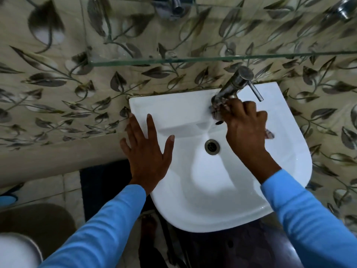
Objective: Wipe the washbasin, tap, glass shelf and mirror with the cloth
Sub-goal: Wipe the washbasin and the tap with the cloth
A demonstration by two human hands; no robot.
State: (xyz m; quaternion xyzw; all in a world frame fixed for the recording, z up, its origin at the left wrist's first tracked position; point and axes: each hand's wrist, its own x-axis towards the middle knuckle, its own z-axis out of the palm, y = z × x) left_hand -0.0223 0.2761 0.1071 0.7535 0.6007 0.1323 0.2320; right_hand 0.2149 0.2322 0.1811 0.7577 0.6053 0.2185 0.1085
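Observation:
A white washbasin (pixel 202 200) hangs on a leaf-patterned tiled wall, with a round metal drain (pixel 212 147) in its bowl. A steel tap (pixel 234 85) with a side lever stands at the basin's back right. My right hand (pixel 245 130) grips a crumpled cloth (pixel 217 113) just under the tap's spout; a bit of cloth also pokes out by my wrist. My left hand (pixel 146 151) lies flat with fingers spread on the basin's left rim. A glass shelf (pixel 193 60) runs across the wall above the tap. The mirror is out of view.
A metal fitting (pixel 176 5) and a steel object (pixel 345 8) show at the top, above the shelf. A dark mat (pixel 100 186) lies on the tiled floor left of the basin. A round brown object (pixel 38 225) sits at the lower left.

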